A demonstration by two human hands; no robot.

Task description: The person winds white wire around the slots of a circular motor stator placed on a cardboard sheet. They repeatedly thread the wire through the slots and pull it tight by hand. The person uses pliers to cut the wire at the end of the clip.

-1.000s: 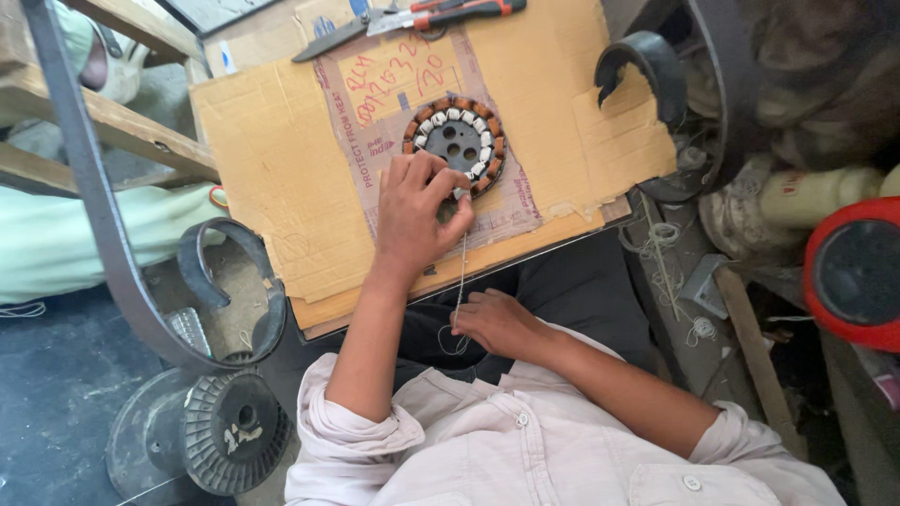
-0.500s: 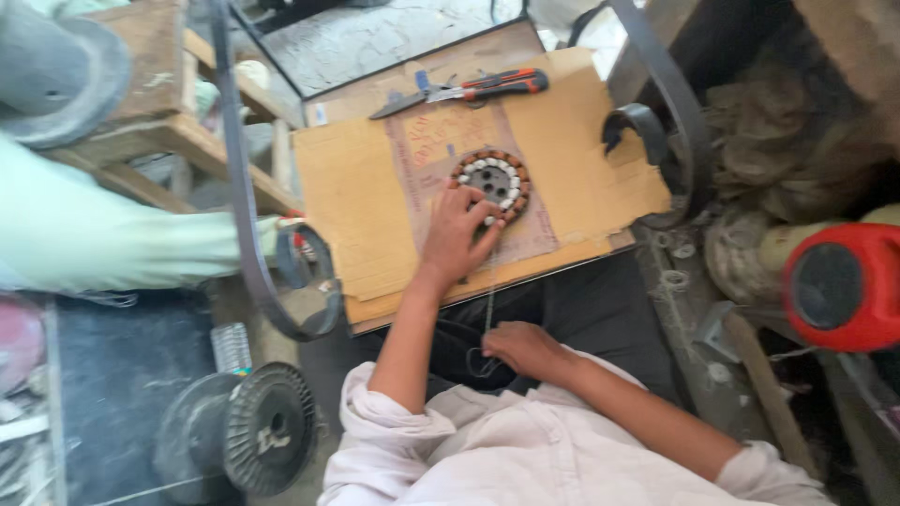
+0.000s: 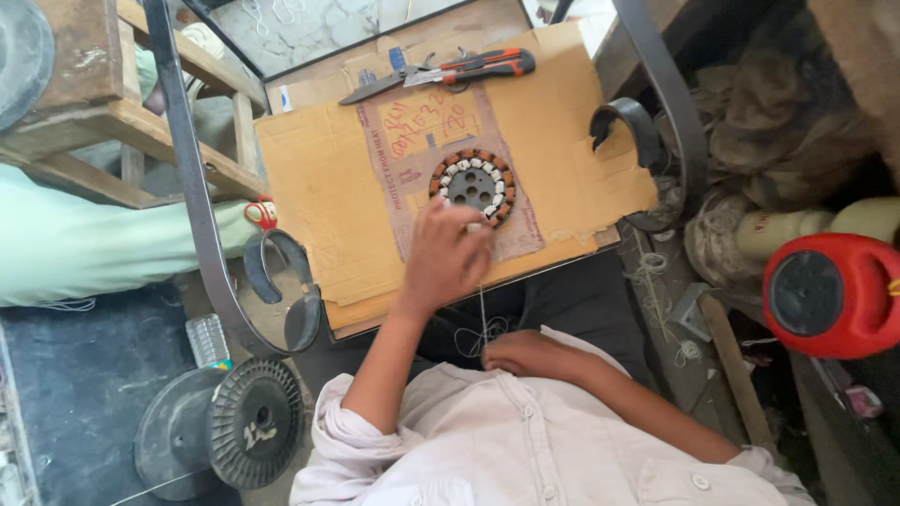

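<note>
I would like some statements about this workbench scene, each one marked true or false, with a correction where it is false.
1. The left hand is at the near edge of the round wound stator. True.
2. The stator lies on bare metal. False: it lies on a sheet of cardboard.
3. The right hand is low, near the person's lap, at a thin thread. True.
4. The orange-handled pliers are in the right hand. False: they lie at the far edge of the cardboard, untouched.
5. A red container stands at the right of the view. True.
6. The black spool rests on the cardboard. False: it is lower down, at the left.
</note>
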